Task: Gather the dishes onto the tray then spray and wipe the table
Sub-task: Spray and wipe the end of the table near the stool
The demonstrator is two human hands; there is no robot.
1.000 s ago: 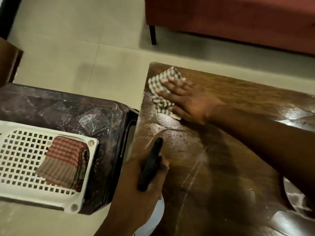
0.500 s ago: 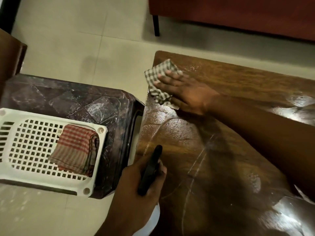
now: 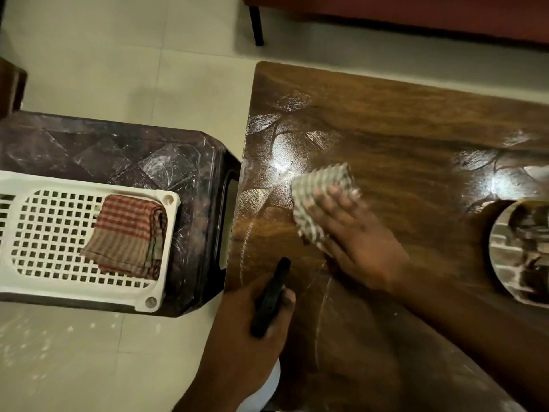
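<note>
My right hand (image 3: 353, 242) lies flat, fingers straight, pressing the cloth (image 3: 320, 185) on the table (image 3: 401, 129) near its left end. My left hand (image 3: 246, 331) is curled round the sprayer (image 3: 271, 295), right at the table's near left edge.

The wood is wet and glossy, so I judge the cloth could skid and run off the left edge, which is close. A wide sweep to the right could knock the steel dish (image 3: 517, 251), which sits on the table and is half cut off by the frame. A careless squeeze of the sprayer could wet the red cloth (image 3: 127, 236) in the tray (image 3: 166, 200).

The tray sits on the stool (image 3: 118, 144), which stands just beside the table's left edge with only a thin gap. The far half of the table is bare, so the best room for strokes is away from me.
</note>
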